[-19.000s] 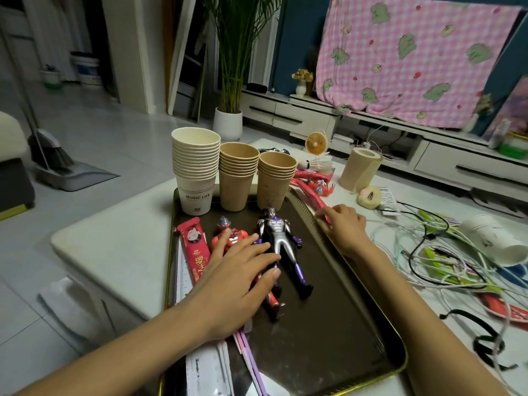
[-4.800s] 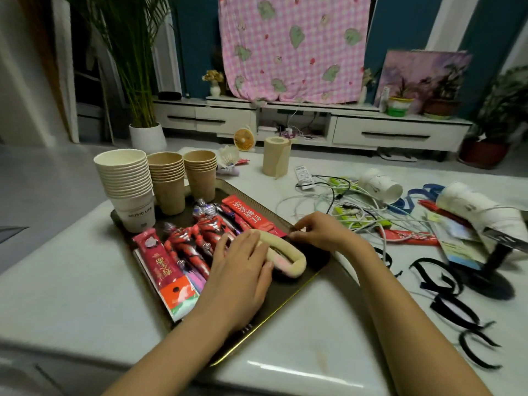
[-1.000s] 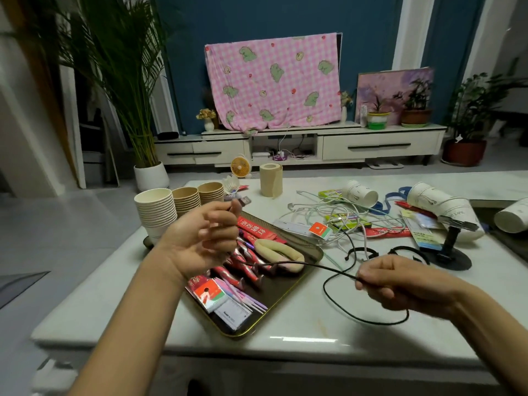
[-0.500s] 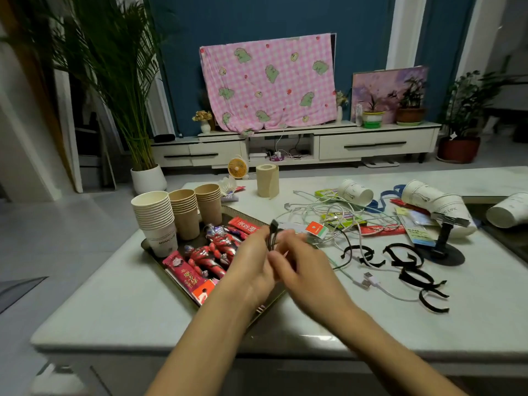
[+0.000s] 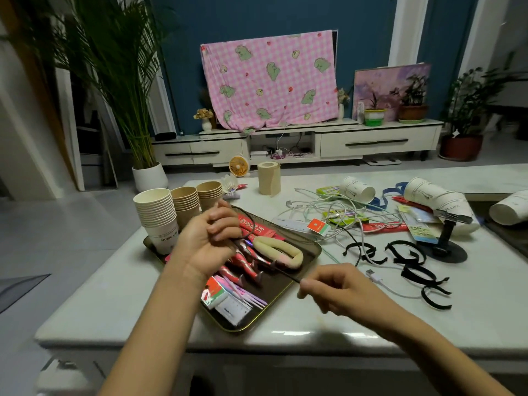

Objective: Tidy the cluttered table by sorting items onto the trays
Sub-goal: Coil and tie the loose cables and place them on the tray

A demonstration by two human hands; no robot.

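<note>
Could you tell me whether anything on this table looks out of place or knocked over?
Yes. Several white paper cups lie tipped on their sides on the right of the table, while the other cup stacks stand upright on the tray. Beside the tipped cups, white cables sit in a loose tangle.

Red packets (image 5: 257, 228), black cable (image 5: 281, 271), pale table (image 5: 120, 281).
The tray (image 5: 313, 247) is dark brown, rimmed gold; one cup stack (image 5: 156, 214) is white, two tan; the straps (image 5: 411, 275) are black; the cloth (image 5: 268, 81) is pink check with green dinosaurs; the wall (image 5: 257, 15) deep blue.
</note>
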